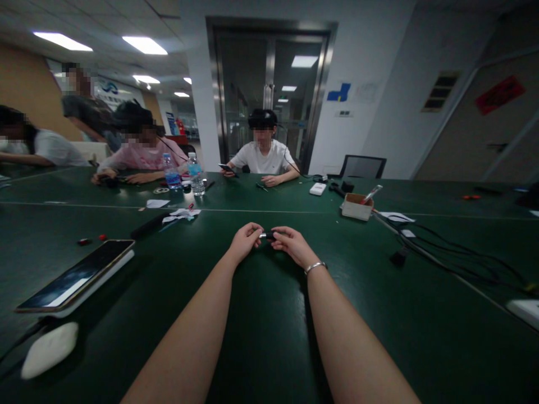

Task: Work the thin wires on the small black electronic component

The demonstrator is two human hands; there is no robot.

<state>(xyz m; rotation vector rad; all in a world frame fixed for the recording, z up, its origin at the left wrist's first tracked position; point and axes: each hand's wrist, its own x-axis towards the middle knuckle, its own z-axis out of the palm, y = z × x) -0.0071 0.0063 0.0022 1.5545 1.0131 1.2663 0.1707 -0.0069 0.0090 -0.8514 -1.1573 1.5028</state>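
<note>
Left hand (245, 238) and right hand (292, 242) were both pinched together on a small dark object (266, 235) held between them, just above the green table (269, 336)

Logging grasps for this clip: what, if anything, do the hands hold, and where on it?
Both hands pinch one small dark object between them, left hand on its left end, right hand on its right end. What it is cannot be told.

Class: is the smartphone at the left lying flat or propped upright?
Flat: the smartphone lies screen-up on a white slab on the green table.
</note>
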